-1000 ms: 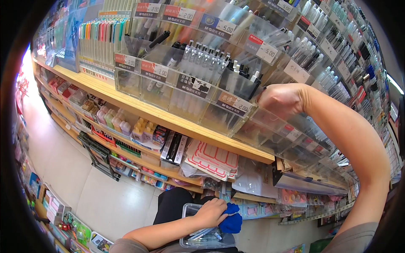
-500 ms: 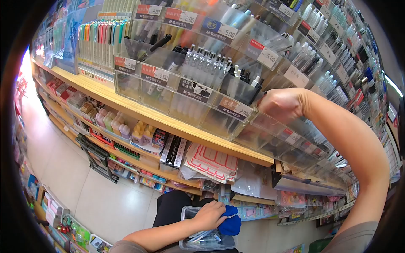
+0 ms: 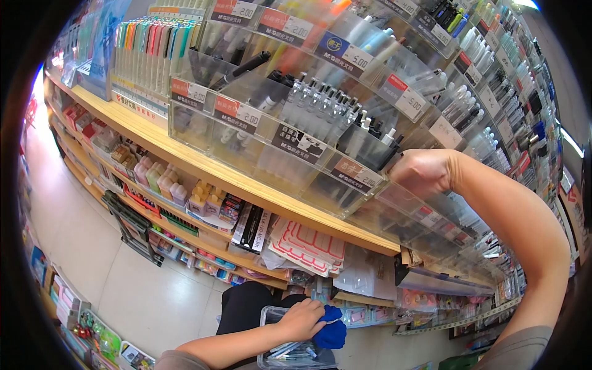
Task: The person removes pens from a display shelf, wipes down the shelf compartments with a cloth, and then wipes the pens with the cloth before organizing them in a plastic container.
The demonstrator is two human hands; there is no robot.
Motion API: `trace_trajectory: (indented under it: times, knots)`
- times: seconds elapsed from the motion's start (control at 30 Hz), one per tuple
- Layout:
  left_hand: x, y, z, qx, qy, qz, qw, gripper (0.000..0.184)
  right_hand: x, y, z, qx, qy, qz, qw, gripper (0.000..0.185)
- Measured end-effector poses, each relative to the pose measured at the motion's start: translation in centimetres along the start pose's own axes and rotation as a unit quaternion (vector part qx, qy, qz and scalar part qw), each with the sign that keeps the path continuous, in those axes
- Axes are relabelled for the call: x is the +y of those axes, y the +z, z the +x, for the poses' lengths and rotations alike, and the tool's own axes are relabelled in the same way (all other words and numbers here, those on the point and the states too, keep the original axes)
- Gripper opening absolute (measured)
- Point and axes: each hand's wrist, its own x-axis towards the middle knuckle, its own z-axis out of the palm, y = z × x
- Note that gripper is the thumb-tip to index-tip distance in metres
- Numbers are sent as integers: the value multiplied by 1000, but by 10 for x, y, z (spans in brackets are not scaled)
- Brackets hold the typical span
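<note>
My right hand reaches down into a compartment of the clear acrylic pen rack, just right of the section labelled 2.00. Its fingers are bent, and their tips are hidden behind the rack's plastic. Clear-barrelled pens stand in the section to its left. Low at my lap, my left hand lies over a clear plastic box with several pens in it. The fingers of that hand are wrapped against a bunched blue cloth at the box's right side.
The wooden shelf edge runs beneath the rack. Lower shelves hold bottles, boxes and red-framed label sheets. A dark folded stand leans by the shelves on the left. More goods stand at the lower left.
The view has shifted slightly, so the rack looks nearer and my right hand sits a little lower and farther right in view. It stays in the rack, and my left hand remains on the box and cloth.
</note>
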Motion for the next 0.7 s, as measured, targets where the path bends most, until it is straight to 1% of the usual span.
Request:
trace_trajectory:
  times: [0.13, 0.23, 0.27, 0.33, 0.43, 0.5, 0.53, 0.57, 0.63, 0.7]
  knots:
    - [-2, 1, -1, 4, 0, -6, 1000, 24, 2, -3, 2, -27, -2, 14, 1000, 23]
    - [-2, 2, 0, 3, 2, -6, 1000, 24, 14, -20, 13, -23, 9, 50, 998, 19]
    - [-3, 3, 0, 3, 2, -6, 1000, 24, 14, -21, 12, -22, 13, 39, 999, 22]
    - [-4, 4, 0, 6, 4, -7, 1000, 24, -4, 5, -2, -22, 24, 17, 999, 31]
    - [-3, 3, 0, 8, 3, -11, 1000, 24, -7, 9, -6, -31, 23, 15, 999, 33]
    - [-1, 1, 1, 3, -2, -10, 1000, 24, 17, -27, 15, -16, 27, 36, 999, 22]
    - [-2, 1, 1, 5, 1, -10, 1000, 24, 18, -29, 18, -8, 29, 46, 998, 19]
    - [-3, 2, 1, 8, 3, -10, 1000, 24, 17, -28, 15, -20, 25, 37, 999, 22]
    - [-3, 2, 0, 7, 4, -11, 1000, 24, -5, 7, -5, -43, 16, 20, 999, 30]
    - [-2, 0, 1, 4, 2, -12, 1000, 24, -3, 6, -5, 3, 2, -20, 1000, 27]
